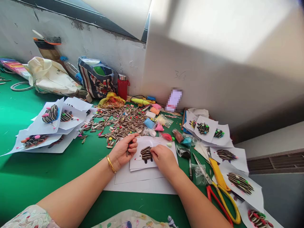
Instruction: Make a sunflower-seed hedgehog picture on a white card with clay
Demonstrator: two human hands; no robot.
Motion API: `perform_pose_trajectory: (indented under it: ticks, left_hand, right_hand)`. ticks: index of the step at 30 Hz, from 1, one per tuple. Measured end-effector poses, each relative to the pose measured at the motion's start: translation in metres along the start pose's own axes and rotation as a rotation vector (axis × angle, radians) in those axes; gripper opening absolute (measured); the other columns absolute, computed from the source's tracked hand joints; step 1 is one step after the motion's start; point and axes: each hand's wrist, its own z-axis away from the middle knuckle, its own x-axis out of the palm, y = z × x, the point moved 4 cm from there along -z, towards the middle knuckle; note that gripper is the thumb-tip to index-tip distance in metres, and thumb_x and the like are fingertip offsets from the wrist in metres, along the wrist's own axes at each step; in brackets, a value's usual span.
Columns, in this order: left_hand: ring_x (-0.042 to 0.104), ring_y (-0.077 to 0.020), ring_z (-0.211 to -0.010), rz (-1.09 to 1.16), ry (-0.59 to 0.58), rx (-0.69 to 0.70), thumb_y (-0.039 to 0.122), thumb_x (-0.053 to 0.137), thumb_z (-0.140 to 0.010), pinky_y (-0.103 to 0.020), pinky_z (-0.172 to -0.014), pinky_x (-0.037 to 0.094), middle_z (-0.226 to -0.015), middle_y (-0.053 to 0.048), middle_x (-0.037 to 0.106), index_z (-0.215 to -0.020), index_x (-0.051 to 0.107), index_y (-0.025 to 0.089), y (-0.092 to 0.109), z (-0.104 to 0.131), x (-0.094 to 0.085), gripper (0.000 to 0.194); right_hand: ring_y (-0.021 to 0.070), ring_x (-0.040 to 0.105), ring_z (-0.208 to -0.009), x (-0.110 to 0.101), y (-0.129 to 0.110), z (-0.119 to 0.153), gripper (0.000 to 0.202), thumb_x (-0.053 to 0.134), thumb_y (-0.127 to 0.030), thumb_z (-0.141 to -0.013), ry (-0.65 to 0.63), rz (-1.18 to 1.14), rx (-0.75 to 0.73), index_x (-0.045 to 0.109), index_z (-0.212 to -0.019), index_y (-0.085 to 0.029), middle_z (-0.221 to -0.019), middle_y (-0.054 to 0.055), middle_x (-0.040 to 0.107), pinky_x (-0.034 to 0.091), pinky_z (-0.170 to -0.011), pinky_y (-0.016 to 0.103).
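Observation:
My left hand [123, 152], with a gold bangle at its wrist, is curled round some striped sunflower seeds at the left edge of a white paper card [137, 164]. On the card is a small hedgehog figure [146, 154] with a back of striped seeds, dark feet and a pink dot near its snout. The fingers of my right hand [163, 156] are pinched at the figure's right side; whatever lies between the fingertips is too small to make out. Larger white sheets [147, 185] lie beneath the card.
Loose seeds [130, 122] are heaped behind my hands, beside coloured clay packets [149, 123]. Finished seed cards lie at left [51, 126] and right [237, 158]. Scissors [213, 183] and a yellow cutter [218, 174] lie right of my right hand. Bags and a red bottle [122, 88] stand by the wall.

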Motion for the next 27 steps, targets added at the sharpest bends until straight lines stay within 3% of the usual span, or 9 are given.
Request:
perform_pose_trajectory:
  ticks: [8,15,22,27]
  left_hand:
    - [0.035,-0.0012,-0.04,-0.001,0.006,-0.004,0.015,0.046,-0.098,-0.009,-0.031,0.025,-0.068,0.005,0.043,-0.103,0.057,0.013,0.0,0.001,0.002,0.012]
    - [0.035,-0.0017,-0.041,0.024,0.013,-0.018,0.015,0.044,-0.099,-0.009,-0.031,0.026,-0.068,0.005,0.043,-0.102,0.057,0.013,0.001,0.002,0.003,0.013]
    - [0.043,-0.0033,-0.044,0.148,-0.047,-0.087,0.014,0.045,-0.098,-0.01,-0.034,0.034,-0.068,0.003,0.045,-0.101,0.058,0.013,0.0,0.006,0.005,0.014]
    - [0.06,-0.0084,-0.058,0.211,-0.089,-0.148,0.02,0.046,-0.099,-0.018,-0.052,0.056,-0.075,-0.003,0.057,-0.101,0.061,0.014,-0.006,0.015,0.014,0.016]
  right_hand:
    - [0.0184,0.061,-0.084,0.002,-0.002,-0.002,0.017,0.058,-0.012,-0.091,-0.038,0.057,0.015,0.073,-0.093,-0.021,-0.085,0.003,0.068,0.042,-0.075,0.028]
    - [0.0188,0.06,-0.082,0.004,-0.001,-0.002,0.017,0.059,-0.011,-0.089,0.001,0.057,-0.007,0.073,-0.092,-0.02,-0.083,0.004,0.067,0.042,-0.073,0.029]
    - [0.0178,0.055,-0.079,-0.013,-0.008,0.007,0.019,0.054,-0.016,-0.094,0.243,-0.056,-0.11,0.072,-0.091,-0.02,-0.083,0.005,0.063,0.042,-0.072,0.029]
    - [0.0185,0.055,-0.079,-0.028,-0.029,0.016,0.019,0.052,-0.019,-0.096,0.383,-0.129,-0.219,0.07,-0.096,-0.019,-0.084,0.006,0.063,0.043,-0.072,0.031]
